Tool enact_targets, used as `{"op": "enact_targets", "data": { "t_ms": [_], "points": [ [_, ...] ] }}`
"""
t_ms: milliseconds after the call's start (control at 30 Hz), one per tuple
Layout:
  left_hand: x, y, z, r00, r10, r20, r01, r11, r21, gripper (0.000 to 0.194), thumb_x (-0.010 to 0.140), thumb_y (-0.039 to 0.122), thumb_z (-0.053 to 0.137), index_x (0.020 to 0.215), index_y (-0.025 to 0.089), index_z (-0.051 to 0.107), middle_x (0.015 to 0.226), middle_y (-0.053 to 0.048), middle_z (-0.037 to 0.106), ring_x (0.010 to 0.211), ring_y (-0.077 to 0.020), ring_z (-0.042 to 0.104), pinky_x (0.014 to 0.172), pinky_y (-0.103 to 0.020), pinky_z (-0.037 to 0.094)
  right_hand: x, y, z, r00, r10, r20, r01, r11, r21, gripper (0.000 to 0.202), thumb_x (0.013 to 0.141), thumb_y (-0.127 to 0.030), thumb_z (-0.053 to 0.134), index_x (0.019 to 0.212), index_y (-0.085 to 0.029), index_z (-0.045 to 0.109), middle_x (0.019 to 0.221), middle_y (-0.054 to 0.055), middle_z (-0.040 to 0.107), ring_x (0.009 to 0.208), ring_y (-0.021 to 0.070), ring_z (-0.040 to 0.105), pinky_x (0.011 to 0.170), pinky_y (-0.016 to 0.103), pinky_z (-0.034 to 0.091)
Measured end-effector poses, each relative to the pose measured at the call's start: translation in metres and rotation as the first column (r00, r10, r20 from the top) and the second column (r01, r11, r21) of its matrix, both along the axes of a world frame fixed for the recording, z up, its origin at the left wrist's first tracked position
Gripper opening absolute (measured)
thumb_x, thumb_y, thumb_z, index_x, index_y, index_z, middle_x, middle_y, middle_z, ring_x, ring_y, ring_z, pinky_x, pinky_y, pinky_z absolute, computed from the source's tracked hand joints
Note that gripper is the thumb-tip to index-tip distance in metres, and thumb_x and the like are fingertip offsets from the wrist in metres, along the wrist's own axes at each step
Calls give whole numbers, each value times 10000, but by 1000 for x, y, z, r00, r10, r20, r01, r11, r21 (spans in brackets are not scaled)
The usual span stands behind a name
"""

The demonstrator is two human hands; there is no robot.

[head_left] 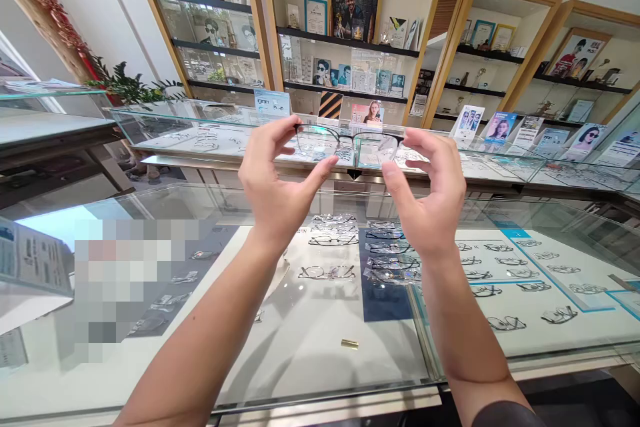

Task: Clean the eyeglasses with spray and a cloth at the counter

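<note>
A pair of black-rimmed eyeglasses [346, 137] is held up level above the glass display counter [310, 360], its clear lenses facing me. My left hand [280, 180] grips the left end of the frame, with the thumb below the left lens. At the right end, my right hand [425, 187] holds the other side between its fingers, its thumb under the right lens. Beneath my hands, several glasses [333, 240] lie in rows inside the counter. A small gold-coloured piece [350, 344] is near the counter's front.
Across from me runs a second glass counter [175, 137] topped with advertising cards [273, 103]. Wooden shelves [350, 33] with framed pictures stand behind it. A plant [130, 87] is at the back left, and a white printed box [35, 267] is at the left edge.
</note>
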State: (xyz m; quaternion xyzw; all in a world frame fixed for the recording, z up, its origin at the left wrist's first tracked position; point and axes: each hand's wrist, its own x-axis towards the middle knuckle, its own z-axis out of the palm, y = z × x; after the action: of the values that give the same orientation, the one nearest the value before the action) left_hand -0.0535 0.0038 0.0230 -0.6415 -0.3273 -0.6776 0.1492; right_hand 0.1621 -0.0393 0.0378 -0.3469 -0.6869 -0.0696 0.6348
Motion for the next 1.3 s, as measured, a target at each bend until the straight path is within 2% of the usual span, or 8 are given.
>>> {"op": "enact_targets", "data": {
  "t_ms": [133,267,500,833,967,1100,1200,1300],
  "points": [
    [-1,3,0,999,28,-27,-25,994,103,605,930,504,827,1463,353,582,1369,-94,687,1266,-315,694,952,-486,647,5,12,-4,978,84,-193,-76,996,47,316,1075,-424,558,1278,-261,737,1248,104,742,1205,283,710,1021,520,607],
    [0,0,1,995,80,-53,-71,986,153,644,905,491,860,1468,365,574,1345,-88,701,1253,-313,690,923,-479,658,7,15,-3,965,77,-250,-78,997,4,301,1069,-465,599,1171,-256,791,1172,87,797,1116,256,750,949,470,631],
    [2,-3,0,998,13,-61,-4,989,146,652,905,500,863,1476,354,585,1383,-84,690,1334,-330,644,970,-482,619,6,10,1,954,145,-261,-169,983,-71,325,1069,-494,607,1148,-257,815,1153,72,820,1030,222,763,889,403,643],
    [1,2,-3,998,-17,-63,24,993,117,675,904,560,853,1466,294,592,1406,-103,684,1341,-313,648,1025,-453,602,11,9,2,880,339,-334,-418,885,-203,328,1054,-540,623,1122,-301,837,1067,46,803,957,212,734,884,417,633],
    [1,2,-3,997,-20,-69,27,995,94,678,912,571,840,1476,298,580,1416,-107,674,1356,-319,639,1062,-473,590,13,9,3,896,333,-294,-407,881,-241,360,1070,-544,582,1155,-290,824,1115,56,808,1003,222,745,903,426,642],
    [-2,0,0,994,-19,-110,30,995,94,645,929,524,835,1476,295,582,1411,-109,675,1335,-310,642,1054,-467,599,16,9,4,930,294,-221,-335,925,-179,311,1084,-482,568,1180,-302,802,1196,58,798,1139,234,750,972,431,630],
    [-6,-3,5,977,-6,-215,28,995,98,628,917,471,858,1457,280,600,1387,-108,693,1302,-310,659,1060,-475,604,17,7,6,955,252,-157,-270,958,-102,213,1040,-408,652,1148,-301,802,1189,50,796,1177,240,737,1043,458,594],
    [-6,-8,10,936,-9,-351,43,995,89,596,913,414,869,1436,270,620,1361,-103,712,1270,-299,689,1094,-477,596,17,5,9,965,259,-37,-261,954,-147,136,986,-350,716,1056,-286,813,1136,43,805,1143,247,734,1055,479,576]
  ]
}}
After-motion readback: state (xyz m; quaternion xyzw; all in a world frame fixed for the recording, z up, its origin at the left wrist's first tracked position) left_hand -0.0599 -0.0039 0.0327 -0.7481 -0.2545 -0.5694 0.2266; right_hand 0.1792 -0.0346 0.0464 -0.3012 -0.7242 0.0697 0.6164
